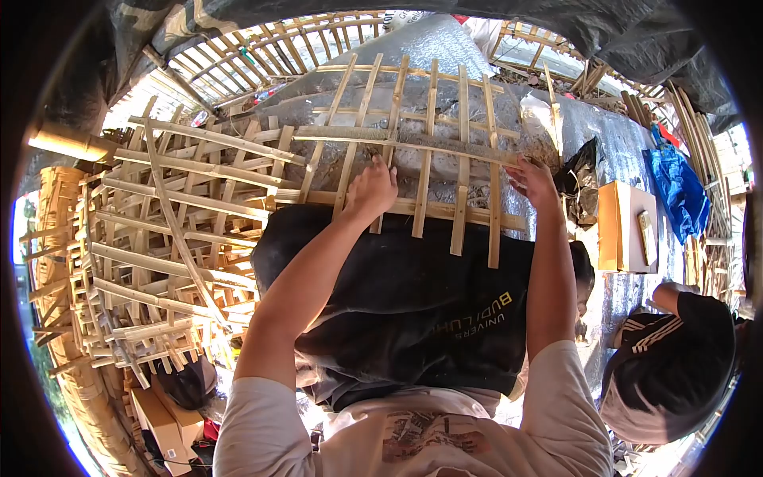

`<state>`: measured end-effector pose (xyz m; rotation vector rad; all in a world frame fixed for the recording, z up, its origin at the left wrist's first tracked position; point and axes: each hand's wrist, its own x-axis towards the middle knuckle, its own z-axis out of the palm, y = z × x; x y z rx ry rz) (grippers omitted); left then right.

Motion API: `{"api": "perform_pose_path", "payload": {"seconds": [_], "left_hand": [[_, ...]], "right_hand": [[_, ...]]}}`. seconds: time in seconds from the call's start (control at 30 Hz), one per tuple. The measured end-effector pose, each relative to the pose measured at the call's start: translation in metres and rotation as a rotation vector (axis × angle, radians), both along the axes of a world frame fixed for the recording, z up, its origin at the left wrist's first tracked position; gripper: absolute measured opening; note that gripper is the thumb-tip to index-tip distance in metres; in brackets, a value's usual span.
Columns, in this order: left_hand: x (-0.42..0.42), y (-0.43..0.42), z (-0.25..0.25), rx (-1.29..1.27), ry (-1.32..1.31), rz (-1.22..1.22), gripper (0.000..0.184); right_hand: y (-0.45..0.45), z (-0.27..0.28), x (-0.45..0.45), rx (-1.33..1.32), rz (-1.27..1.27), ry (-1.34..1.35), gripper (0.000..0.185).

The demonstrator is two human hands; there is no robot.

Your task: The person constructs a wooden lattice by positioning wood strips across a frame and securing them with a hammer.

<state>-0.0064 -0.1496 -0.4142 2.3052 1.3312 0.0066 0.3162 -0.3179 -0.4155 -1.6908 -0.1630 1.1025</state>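
Observation:
In front of me a bamboo lattice [430, 119] of thin upright slats and crosspieces reaches over the black cloth on my lap. A longer, greyish bamboo strip [342, 134] lies across its middle. My left hand [372, 189] is closed at one of the upright slats, just below that strip; its fingertips are partly hidden. At the strip's right end, my right hand [535, 183] grips it between thumb and fingers, the other fingers loosely bent. The black cloth [405, 294], with printed lettering, lies under the lattice's near edge.
A tall stack of bamboo lattices [179, 215] stands close on my left. To the right are a cardboard box [624, 226], a blue plastic bag [679, 187] and another person in dark clothing [671, 366]. Silvery sheeting [445, 48] covers the ground ahead, with a bamboo fence behind.

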Motion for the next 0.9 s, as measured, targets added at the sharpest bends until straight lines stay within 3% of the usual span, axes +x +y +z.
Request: {"api": "perform_pose_path", "payload": {"seconds": [0.3,0.5,0.57,0.63,0.7,0.9], "left_hand": [[-0.001,-0.001,0.005,-0.011,-0.054,0.043,0.041],[-0.001,-0.004,0.016,-0.004,-0.056,0.093,0.036],[-0.001,-0.003,0.019,0.024,-0.067,0.105,0.036],[-0.001,-0.002,0.018,0.076,-0.092,0.113,0.035],[-0.001,0.002,0.023,0.150,-0.135,0.121,0.035],[-0.006,0.009,0.042,0.241,-0.263,0.164,0.037]], "right_hand": [[-0.001,-0.004,0.009,0.152,-0.062,0.077,0.030],[-0.011,0.019,0.018,0.387,-0.328,0.154,0.027],[-0.038,-0.026,0.088,0.639,-0.148,0.011,0.029],[-0.059,-0.039,0.130,0.736,-0.134,-0.171,0.029],[-0.063,0.040,0.092,0.571,-0.589,0.003,0.028],[-0.087,0.066,0.092,0.585,-0.996,-0.257,0.032]]}}
